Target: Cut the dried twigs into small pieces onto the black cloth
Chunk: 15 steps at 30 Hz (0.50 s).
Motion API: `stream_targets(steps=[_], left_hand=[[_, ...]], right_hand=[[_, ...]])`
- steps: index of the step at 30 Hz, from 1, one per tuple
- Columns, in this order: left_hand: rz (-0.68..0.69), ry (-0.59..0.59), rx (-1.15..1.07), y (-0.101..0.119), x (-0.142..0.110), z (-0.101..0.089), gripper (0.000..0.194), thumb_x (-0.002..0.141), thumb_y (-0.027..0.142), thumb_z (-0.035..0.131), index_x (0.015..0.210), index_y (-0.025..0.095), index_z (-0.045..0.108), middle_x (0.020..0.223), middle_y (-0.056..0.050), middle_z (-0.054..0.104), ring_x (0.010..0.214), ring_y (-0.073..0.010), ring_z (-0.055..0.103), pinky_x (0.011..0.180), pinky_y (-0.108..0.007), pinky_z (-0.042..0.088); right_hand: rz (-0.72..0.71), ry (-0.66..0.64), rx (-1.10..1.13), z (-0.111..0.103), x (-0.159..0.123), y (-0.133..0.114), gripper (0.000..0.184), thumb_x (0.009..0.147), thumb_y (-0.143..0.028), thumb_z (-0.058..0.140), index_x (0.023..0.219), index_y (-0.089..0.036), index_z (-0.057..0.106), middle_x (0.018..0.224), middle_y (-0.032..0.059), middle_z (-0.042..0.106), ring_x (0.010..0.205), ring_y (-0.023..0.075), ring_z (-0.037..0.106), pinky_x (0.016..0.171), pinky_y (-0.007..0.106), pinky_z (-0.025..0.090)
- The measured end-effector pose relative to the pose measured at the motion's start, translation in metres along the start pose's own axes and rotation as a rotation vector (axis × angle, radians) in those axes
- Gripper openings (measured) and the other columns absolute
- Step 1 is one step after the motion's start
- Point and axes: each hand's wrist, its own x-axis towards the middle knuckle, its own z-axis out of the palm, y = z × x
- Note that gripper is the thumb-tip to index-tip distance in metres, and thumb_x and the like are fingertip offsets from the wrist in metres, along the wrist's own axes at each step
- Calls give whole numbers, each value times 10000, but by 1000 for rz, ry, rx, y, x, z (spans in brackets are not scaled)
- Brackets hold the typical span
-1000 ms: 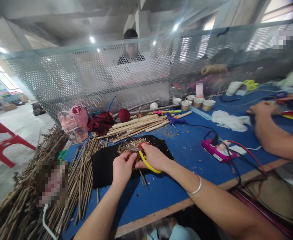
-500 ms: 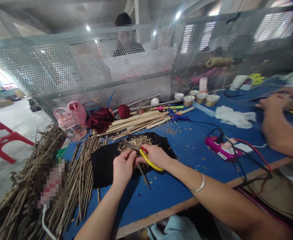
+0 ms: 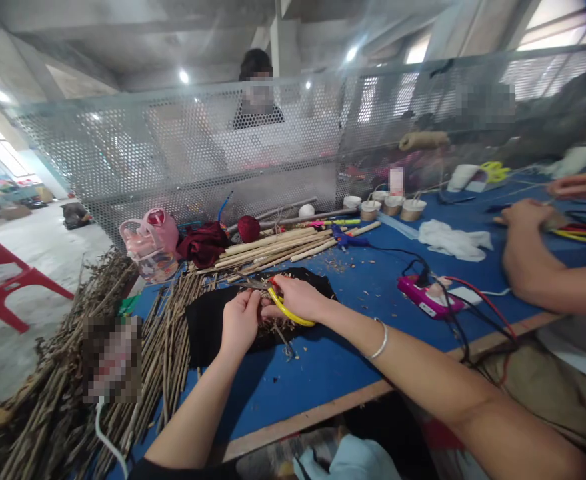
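Hands: I see my left hand (image 3: 240, 323) and right hand (image 3: 297, 298) have moved a little further from me, now over the black cloth (image 3: 207, 320) rather than at its near edge.
Scissors: the yellow-handled scissors (image 3: 285, 310) went along in my right hand, blades toward the left.
Twig: the thin brown twig (image 3: 287, 343) below my hands now shows a shorter end.
Neighbour: the co-worker's forearm (image 3: 547, 280) on the right has shifted slightly.

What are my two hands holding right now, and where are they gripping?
The right hand grips the scissors by their yellow handle loops. The left hand pinches a thin twig near its upper end.
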Motion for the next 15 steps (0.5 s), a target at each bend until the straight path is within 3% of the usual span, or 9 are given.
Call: stream_targets(steps=[3, 7, 12, 15], left_hand=[[1, -12, -85, -6, -5, 6, 325, 749, 442, 550, 778, 138, 662, 669, -33, 650, 560, -122, 557, 533, -211, 429], [-147, -105, -263, -12, -14, 14, 339, 711, 435, 601, 844, 129, 663, 705, -36, 653, 572, -117, 560, 561, -223, 455], [-180, -50, -239, -13, -18, 14, 404, 690, 449, 621, 913, 116, 672, 657, -20, 621, 504, -86, 499, 508, -209, 449], [-161, -77, -202, -12, -18, 12, 420, 698, 458, 611, 929, 112, 669, 646, -19, 613, 499, -88, 496, 501, -212, 448]], right_hand=[[9, 61, 29, 10, -3, 1, 575, 624, -670, 582, 915, -191, 457, 823, 56, 610, 724, 192, 586, 588, 242, 335], [57, 51, 77, 23, -12, 4, 533, 646, -652, 576, 885, -193, 451, 754, 28, 593, 659, 170, 568, 536, 231, 300], [33, 6, 131, 21, -14, 8, 532, 632, -631, 606, 888, -192, 449, 761, 22, 572, 652, 156, 545, 540, 228, 307], [-7, 2, 152, 17, -14, 10, 550, 600, -633, 630, 868, -187, 452, 808, 34, 560, 681, 156, 527, 567, 236, 335]])
